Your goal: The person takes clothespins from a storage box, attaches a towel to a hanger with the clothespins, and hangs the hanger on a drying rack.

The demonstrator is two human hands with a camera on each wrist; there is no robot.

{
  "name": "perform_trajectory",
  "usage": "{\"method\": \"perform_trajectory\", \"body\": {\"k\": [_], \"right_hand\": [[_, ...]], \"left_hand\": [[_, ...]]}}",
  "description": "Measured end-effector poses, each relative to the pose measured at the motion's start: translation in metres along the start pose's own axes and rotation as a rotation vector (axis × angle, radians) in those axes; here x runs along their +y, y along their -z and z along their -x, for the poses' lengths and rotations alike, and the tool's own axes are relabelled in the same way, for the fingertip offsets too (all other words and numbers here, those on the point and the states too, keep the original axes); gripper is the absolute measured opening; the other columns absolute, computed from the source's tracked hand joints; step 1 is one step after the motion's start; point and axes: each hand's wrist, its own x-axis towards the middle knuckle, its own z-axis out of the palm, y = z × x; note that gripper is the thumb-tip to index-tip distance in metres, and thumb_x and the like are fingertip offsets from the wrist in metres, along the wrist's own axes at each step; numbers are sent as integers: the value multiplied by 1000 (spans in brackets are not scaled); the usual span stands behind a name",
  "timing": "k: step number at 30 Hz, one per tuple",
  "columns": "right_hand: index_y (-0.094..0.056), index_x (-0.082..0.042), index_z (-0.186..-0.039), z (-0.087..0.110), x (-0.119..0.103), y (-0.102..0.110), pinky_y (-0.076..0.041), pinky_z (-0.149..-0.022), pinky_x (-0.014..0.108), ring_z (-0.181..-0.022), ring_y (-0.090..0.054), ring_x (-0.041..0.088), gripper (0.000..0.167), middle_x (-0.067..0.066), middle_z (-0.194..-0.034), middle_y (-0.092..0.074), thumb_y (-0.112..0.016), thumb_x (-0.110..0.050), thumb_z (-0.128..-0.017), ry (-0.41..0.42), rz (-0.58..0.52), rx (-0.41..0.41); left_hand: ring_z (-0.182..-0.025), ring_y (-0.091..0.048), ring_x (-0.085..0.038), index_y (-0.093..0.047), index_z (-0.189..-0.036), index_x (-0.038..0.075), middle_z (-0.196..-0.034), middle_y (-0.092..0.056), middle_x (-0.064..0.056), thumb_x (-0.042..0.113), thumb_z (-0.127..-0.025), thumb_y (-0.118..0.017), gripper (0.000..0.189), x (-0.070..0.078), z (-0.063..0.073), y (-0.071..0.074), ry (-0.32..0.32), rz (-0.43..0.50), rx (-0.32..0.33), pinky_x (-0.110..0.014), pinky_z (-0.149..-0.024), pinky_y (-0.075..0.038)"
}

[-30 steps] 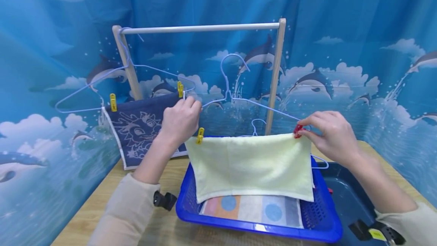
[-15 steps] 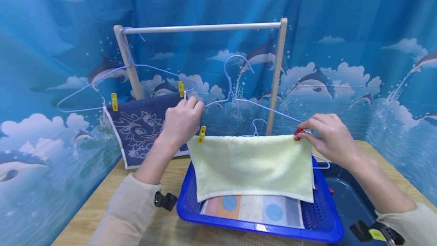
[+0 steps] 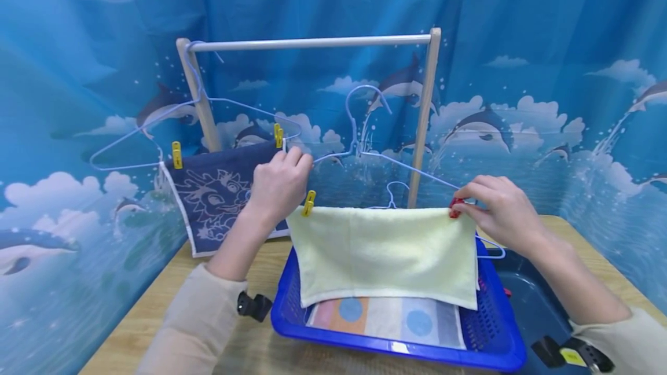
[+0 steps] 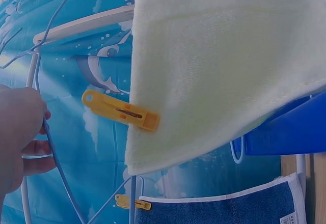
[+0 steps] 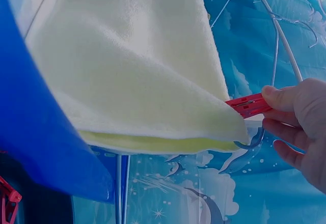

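Observation:
A pale yellow towel [image 3: 385,253] hangs folded over the bottom bar of a blue wire hanger [image 3: 356,146]. My left hand [image 3: 280,184] grips the hanger's left arm, its fingers curled round the wire in the left wrist view. Just below that hand, a yellow clothespin [image 3: 309,203] clamps the towel's upper left corner. At the upper right corner, my right hand [image 3: 502,213] pinches a red clothespin [image 5: 248,105] between thumb and fingers. In the right wrist view its jaws are on the towel's edge.
A blue basket [image 3: 396,349] under the towel holds a patterned towel [image 3: 383,323]. A dark bin [image 3: 537,300] stands right of it. Behind, a rack [image 3: 312,43] carries another hanger [image 3: 195,97], with a navy towel [image 3: 208,207] clipped on by yellow clothespins.
The hanger's hook has shifted slightly right and down. My right hand and the red clothespin have sunk a little onto the towel's edge. The left hand keeps its grip.

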Motion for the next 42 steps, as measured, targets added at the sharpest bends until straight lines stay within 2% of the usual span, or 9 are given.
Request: {"method": "perform_trajectory", "body": {"k": [6,15,21,27,34,39,42], "right_hand": [[-69,-9,-77,-1,-2,0,-45,-68,45,-69,-58,23,24,3,-75,-63,-80,5,-61,-4,50,-2],[-71,-9,-76,1,-2,0,-46,-64,43,-66,-59,22,23,2,-72,-64,-81,3,-59,9,94,12],[-70,-7,-85,2,-1,1,-49,-61,42,-71,-61,24,28,6,-79,-65,-83,-4,-60,5,94,1],[-69,-5,-96,4,1,4,-51,-59,42,-79,-62,25,37,9,-88,-65,-82,-5,-62,-1,114,-1],[-68,-3,-96,5,4,6,-49,-54,37,-74,-60,22,36,9,-89,-63,-80,-1,-62,-8,102,44],[-68,-2,-94,4,5,9,-46,-62,17,-74,-59,19,31,9,-90,-63,-78,2,-64,-11,58,77],[-69,0,-92,2,5,10,-41,-65,8,-73,-58,17,25,9,-90,-64,-75,5,-68,0,3,124]], "left_hand": [[-63,-54,-21,-62,-94,3,-86,-58,-10,2,-83,-61,10,1,1,-1,16,-14,21,-29,-47,-48],[-64,-56,-22,-62,-94,3,-89,-60,-11,4,-85,-60,10,1,1,0,17,-6,37,-29,-50,-50],[-67,-58,-23,-63,-95,3,-90,-61,-11,5,-85,-60,10,0,0,0,29,1,28,-29,-51,-51],[-76,-61,-24,-63,-97,3,-93,-62,-10,7,-86,-60,12,-1,-2,2,34,10,31,-30,-53,-52],[-75,-60,-24,-64,-98,3,-94,-62,-11,6,-87,-59,13,-2,-2,6,39,5,34,-30,-52,-51],[-75,-61,-25,-64,-98,2,-93,-62,-12,5,-86,-60,13,-6,-2,10,46,-18,55,-31,-52,-51],[-75,-61,-26,-64,-98,1,-93,-62,-13,6,-86,-61,13,-10,-3,14,57,-32,69,-32,-52,-51]]}}
